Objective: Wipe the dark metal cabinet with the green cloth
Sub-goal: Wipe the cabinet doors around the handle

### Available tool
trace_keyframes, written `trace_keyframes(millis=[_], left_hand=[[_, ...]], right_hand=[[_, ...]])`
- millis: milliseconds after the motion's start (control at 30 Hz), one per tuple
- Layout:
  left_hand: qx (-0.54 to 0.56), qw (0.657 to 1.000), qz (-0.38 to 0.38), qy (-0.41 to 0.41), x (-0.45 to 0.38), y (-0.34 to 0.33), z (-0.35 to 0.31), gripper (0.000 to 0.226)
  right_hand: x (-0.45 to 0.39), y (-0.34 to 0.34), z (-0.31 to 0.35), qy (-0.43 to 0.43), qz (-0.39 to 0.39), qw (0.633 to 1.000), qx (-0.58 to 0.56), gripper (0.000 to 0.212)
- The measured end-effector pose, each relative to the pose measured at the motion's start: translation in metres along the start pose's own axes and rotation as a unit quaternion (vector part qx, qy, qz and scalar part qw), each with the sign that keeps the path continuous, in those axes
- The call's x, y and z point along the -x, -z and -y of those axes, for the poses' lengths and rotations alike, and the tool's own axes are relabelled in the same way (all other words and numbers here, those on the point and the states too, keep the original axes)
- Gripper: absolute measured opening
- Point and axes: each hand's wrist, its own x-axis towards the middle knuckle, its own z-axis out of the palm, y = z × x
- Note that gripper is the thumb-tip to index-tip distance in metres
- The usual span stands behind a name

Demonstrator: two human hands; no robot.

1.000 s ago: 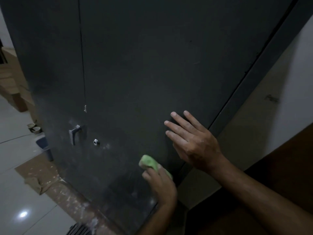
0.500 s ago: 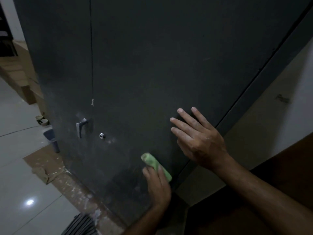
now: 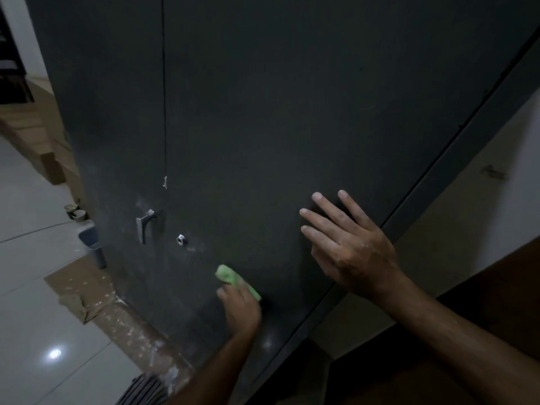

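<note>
Mid-wipe: your left hand (image 3: 241,306) clamps the cloth (image 3: 235,280) against the cabinet (image 3: 263,127) door's lower part, below the lock (image 3: 181,239), while your right hand (image 3: 350,247) braces flat, fingers spread. Next, sweep toward the dusty handle (image 3: 143,225).

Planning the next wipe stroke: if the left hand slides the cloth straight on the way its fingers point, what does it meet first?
Probably the keyhole, up-left of the cloth under the left hand; the handle lies just beyond.
</note>
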Motion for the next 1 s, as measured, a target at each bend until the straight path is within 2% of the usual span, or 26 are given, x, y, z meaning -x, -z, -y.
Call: trace_keyframes(millis=[67, 100, 200, 333, 400, 500, 533, 567, 633, 700, 767, 800, 833, 867, 967, 1000], left_hand=[[0.050, 0.993, -0.063, 0.083, -0.042, 0.017, -0.031, 0.048], [0.066, 0.990, -0.092, 0.079, -0.059, 0.026, -0.050, 0.053], [0.062, 0.990, -0.114, -0.047, -0.073, 0.035, -0.087, 0.062], [-0.012, 0.981, -0.085, -0.173, -0.036, 0.025, -0.046, 0.046], [-0.017, 0.987, -0.062, -0.149, -0.050, 0.031, -0.034, 0.046], [0.057, 0.993, -0.103, -0.029, -0.112, 0.049, -0.052, 0.053], [0.072, 0.991, -0.112, -0.021, -0.126, 0.053, -0.062, 0.057], [0.076, 0.989, -0.112, -0.056, -0.133, 0.057, -0.070, 0.063], [0.029, 0.973, -0.072, -0.217, -0.130, 0.062, -0.069, 0.075], [-0.052, 0.925, 0.024, -0.375, -0.120, 0.074, -0.043, 0.075], [-0.128, 0.861, 0.117, -0.478, -0.129, 0.095, -0.009, 0.077], [-0.148, 0.834, 0.137, -0.514, -0.141, 0.106, 0.000, 0.083], [-0.152, 0.822, 0.137, -0.532, -0.156, 0.113, 0.001, 0.085], [-0.139, 0.828, 0.114, -0.532, -0.168, 0.116, -0.004, 0.084], [-0.051, 0.879, 0.018, -0.473, -0.179, 0.104, -0.040, 0.081], [-0.029, 0.880, -0.001, -0.474, -0.177, 0.097, -0.047, 0.080]], right_hand=[[0.000, 0.000, 0.000, 0.002, 0.016, 1.000, -0.001, 0.027], [0.000, 0.000, 0.000, 0.003, 0.021, 1.000, -0.001, 0.027], [-0.002, -0.003, 0.002, -0.007, 0.022, 1.000, 0.000, 0.028], [-0.019, -0.018, 0.016, -0.035, 0.009, 0.999, 0.003, 0.027], [-0.023, -0.028, 0.024, -0.055, 0.005, 0.998, 0.025, 0.030], [-0.023, -0.043, 0.029, -0.083, -0.013, 0.995, 0.049, 0.034], [-0.023, -0.049, 0.033, -0.103, -0.022, 0.993, 0.055, 0.034], [-0.023, -0.055, 0.039, -0.130, -0.034, 0.989, 0.062, 0.035], [-0.028, -0.071, 0.059, -0.187, -0.059, 0.978, 0.075, 0.036], [-0.038, -0.087, 0.084, -0.237, -0.075, 0.966, 0.072, 0.039], [-0.046, -0.104, 0.106, -0.281, -0.084, 0.954, 0.059, 0.044], [-0.048, -0.112, 0.116, -0.298, -0.089, 0.949, 0.055, 0.045], [-0.049, -0.120, 0.123, -0.311, -0.094, 0.944, 0.055, 0.046], [-0.048, -0.127, 0.130, -0.321, -0.097, 0.940, 0.057, 0.047], [-0.044, -0.150, 0.146, -0.338, -0.114, 0.930, 0.088, 0.046], [-0.043, -0.158, 0.149, -0.343, -0.124, 0.926, 0.098, 0.045]])
